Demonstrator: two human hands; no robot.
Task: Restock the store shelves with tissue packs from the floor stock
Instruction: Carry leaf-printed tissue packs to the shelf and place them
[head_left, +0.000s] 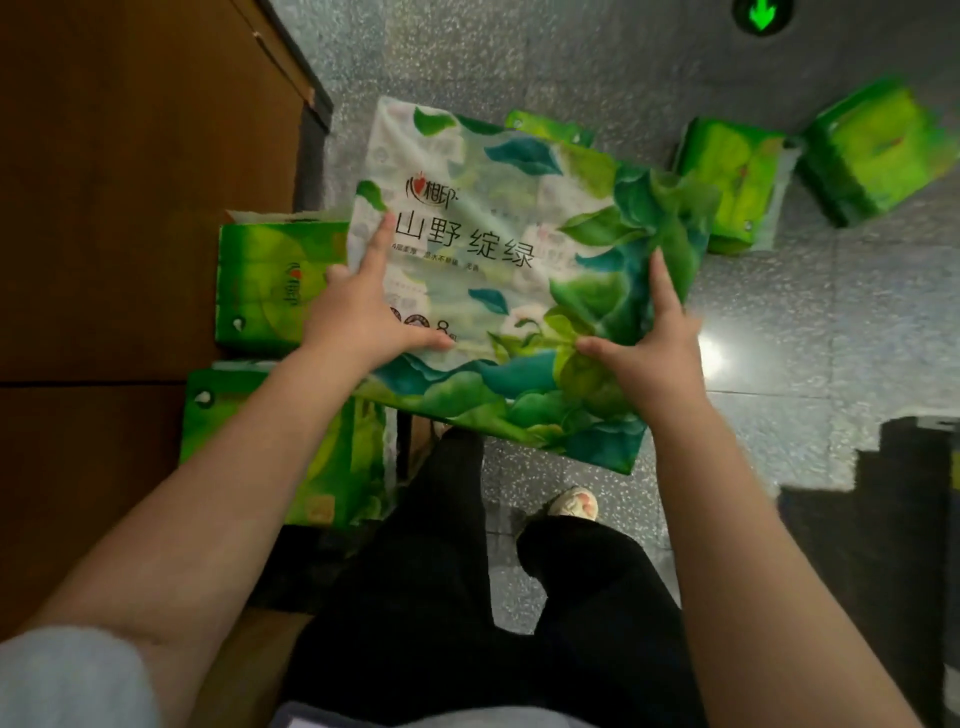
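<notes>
Tissue multipack (498, 280) held above the floor (779, 322), left hand (358, 322) and right hand (649, 353) clamped on its near edge. Fingers underneath hidden. Two blurred green packs (732, 182) beyond, probably the same stock.

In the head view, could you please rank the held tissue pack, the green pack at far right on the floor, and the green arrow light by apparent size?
1. Held tissue pack, largest, though it is nearest the camera.
2. Far-right green pack.
3. Green arrow light, smallest, partly cut off by the frame's top edge.
</notes>
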